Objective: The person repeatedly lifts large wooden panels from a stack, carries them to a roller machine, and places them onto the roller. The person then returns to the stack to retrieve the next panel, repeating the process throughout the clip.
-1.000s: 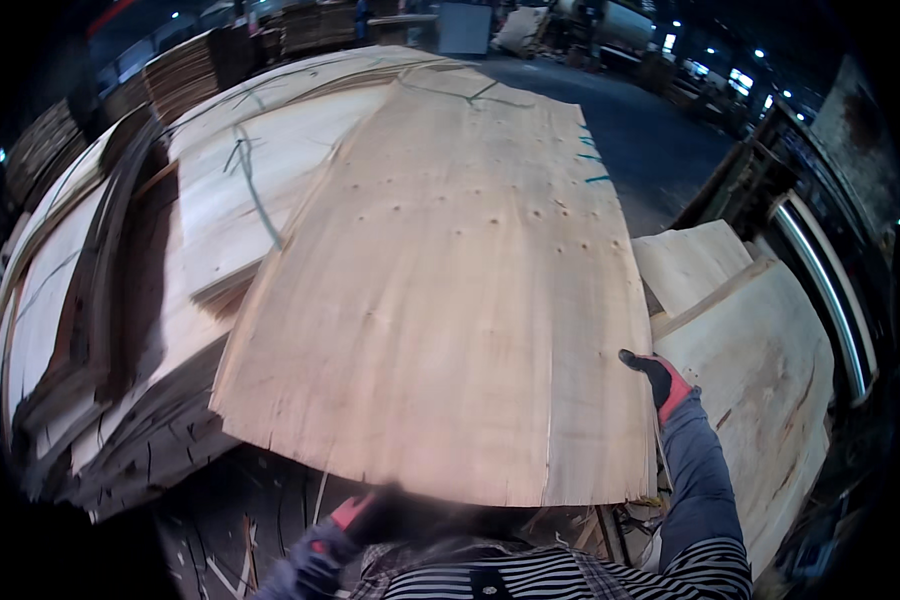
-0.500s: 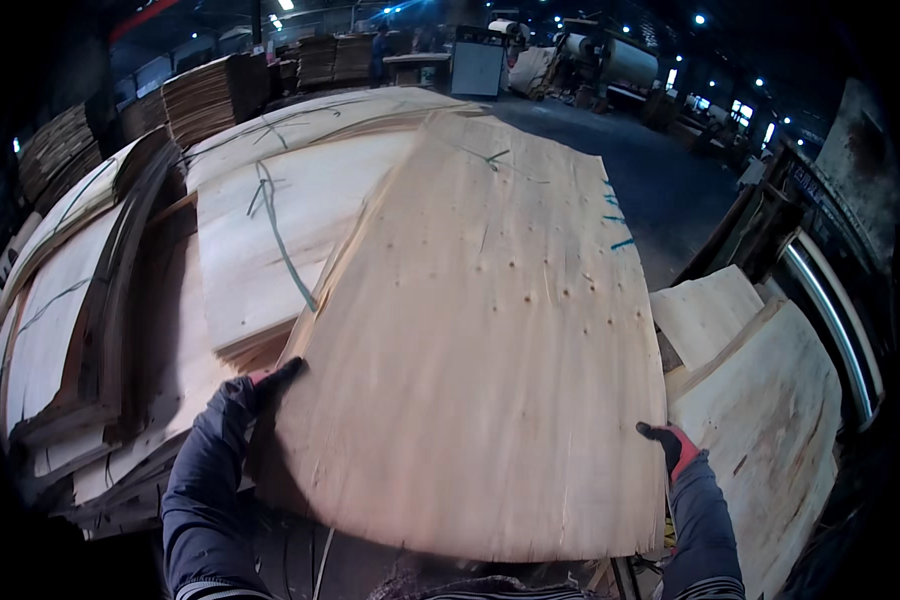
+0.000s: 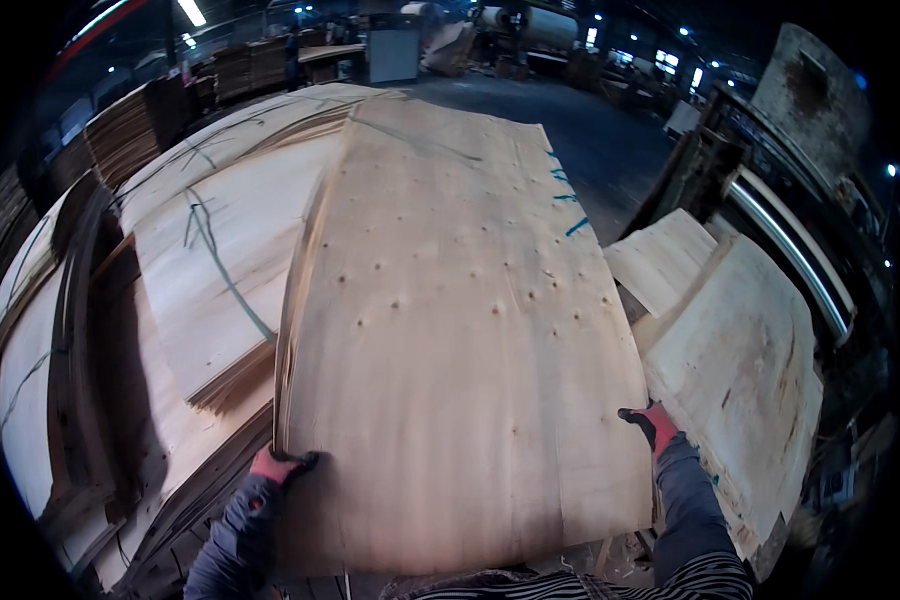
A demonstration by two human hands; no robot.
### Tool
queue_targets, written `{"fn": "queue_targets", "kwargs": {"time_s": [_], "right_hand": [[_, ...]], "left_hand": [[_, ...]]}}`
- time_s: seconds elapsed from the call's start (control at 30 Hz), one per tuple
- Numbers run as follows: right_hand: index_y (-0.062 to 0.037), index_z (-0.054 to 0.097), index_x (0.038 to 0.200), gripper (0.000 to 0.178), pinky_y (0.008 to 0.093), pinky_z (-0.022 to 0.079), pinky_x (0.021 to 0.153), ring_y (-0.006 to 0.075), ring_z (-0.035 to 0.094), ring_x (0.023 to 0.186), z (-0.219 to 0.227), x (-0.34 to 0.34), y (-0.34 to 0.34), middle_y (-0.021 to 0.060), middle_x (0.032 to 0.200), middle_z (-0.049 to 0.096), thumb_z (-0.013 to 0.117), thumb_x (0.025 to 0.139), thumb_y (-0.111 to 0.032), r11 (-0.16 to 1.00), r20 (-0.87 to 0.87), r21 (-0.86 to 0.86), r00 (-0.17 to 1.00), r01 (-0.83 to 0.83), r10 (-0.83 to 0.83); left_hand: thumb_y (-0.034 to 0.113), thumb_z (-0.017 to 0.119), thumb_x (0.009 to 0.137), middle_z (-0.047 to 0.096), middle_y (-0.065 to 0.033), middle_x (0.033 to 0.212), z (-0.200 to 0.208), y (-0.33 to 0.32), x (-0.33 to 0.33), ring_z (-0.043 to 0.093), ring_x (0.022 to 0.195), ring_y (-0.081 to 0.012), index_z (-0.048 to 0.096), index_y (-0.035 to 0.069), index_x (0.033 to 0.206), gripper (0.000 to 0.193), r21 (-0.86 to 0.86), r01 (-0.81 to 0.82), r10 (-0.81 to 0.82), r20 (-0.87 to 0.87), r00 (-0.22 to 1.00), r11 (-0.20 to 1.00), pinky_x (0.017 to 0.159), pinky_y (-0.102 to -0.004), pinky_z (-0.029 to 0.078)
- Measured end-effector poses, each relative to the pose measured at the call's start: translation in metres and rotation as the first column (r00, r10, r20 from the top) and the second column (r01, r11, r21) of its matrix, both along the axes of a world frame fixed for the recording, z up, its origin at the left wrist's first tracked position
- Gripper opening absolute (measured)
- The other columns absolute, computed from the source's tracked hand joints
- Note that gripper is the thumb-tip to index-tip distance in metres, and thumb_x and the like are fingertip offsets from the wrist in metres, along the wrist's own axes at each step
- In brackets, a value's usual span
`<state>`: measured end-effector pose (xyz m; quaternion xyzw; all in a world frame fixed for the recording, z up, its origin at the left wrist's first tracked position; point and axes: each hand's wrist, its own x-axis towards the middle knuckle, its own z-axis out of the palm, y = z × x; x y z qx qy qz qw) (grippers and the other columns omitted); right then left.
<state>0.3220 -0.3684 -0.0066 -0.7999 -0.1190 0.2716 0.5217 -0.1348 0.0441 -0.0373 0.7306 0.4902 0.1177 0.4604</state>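
A large stack of thin wood veneer sheets [image 3: 460, 330], pale with small dark knots, lies lengthwise in front of me. My left hand [image 3: 284, 465], in a red and black glove, grips its left edge near the front corner, thumb on top. On the right edge, my right hand [image 3: 652, 424] in a like glove clasps the sheets, also thumb on top. The fingers of both hands are hidden below the edge. Teal marks [image 3: 567, 197] run along the far right edge. The near edge bows down close to my body.
Tied veneer bundles [image 3: 230, 260] with green string lie to the left. More veneer sheets [image 3: 740, 370] lean on the right, beside a machine with a shiny metal roller [image 3: 790, 255]. Beyond are tall veneer stacks [image 3: 135, 125], a pale cabinet [image 3: 392, 55] and dark floor [image 3: 580, 130].
The view has turned to the right, so the surroundings sit further left. My left hand has come nearer along the left edge; my right hand keeps its hold on the right edge.
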Motion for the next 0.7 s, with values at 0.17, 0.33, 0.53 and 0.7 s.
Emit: {"fn": "queue_targets", "kwargs": {"time_s": [0.17, 0.33, 0.53, 0.7], "right_hand": [[0.0046, 0.052, 0.104, 0.05, 0.0264, 0.045, 0.072, 0.0146, 0.056, 0.078, -0.037, 0.003, -0.032, 0.009, 0.09, 0.059, 0.072, 0.061, -0.013, 0.971, 0.268, -0.235, 0.963, 0.041, 0.024], [0.0075, 0.055, 0.097, 0.05, 0.029, 0.047, 0.067, 0.0187, 0.058, 0.074, -0.021, -0.009, -0.064, 0.0123, 0.086, 0.061, 0.073, 0.058, -0.018, 0.962, 0.186, -0.23, 0.977, 0.144, -0.102], [0.0076, 0.054, 0.097, 0.05, 0.0293, 0.046, 0.067, 0.0181, 0.058, 0.074, -0.008, -0.034, -0.067, 0.0129, 0.086, 0.061, 0.073, 0.061, -0.02, 0.997, 0.15, -0.017, 0.986, 0.07, -0.067], [0.0057, 0.053, 0.102, 0.047, 0.0269, 0.045, 0.07, 0.0162, 0.057, 0.078, -0.029, -0.052, -0.043, 0.0108, 0.09, 0.06, 0.07, 0.064, -0.015, 0.989, 0.186, -0.117, 0.98, 0.089, -0.066]], "left_hand": [[0.026, 0.078, 0.054, 0.061, -0.0119, 0.091, -0.012, -0.06, -0.003, 0.058, 0.085, -0.0201, 0.054, -0.002, 0.101, 0.06, 0.029, -0.13, 0.129, 0.012, 0.992, 0.991, 0.078, -0.0296, 0.044], [0.023, 0.077, 0.057, 0.061, -0.0109, 0.09, -0.025, -0.089, -0.012, 0.058, 0.08, -0.0179, 0.055, -0.003, 0.099, 0.054, -0.021, -0.117, 0.118, 0.048, 0.992, 0.993, 0.073, -0.029, 0.046], [0.021, 0.076, 0.059, 0.061, -0.0109, 0.087, -0.062, -0.076, -0.022, 0.059, 0.077, -0.0179, 0.056, -0.004, 0.097, 0.049, -0.043, -0.167, 0.17, 0.09, 0.981, 0.985, 0.071, -0.0286, 0.047], [0.021, 0.074, 0.057, 0.061, -0.0115, 0.087, -0.099, -0.065, -0.027, 0.059, 0.08, -0.0199, 0.055, -0.001, 0.097, 0.05, 0.236, -0.157, 0.158, 0.013, 0.987, 0.959, 0.073, -0.0299, 0.046]]}}
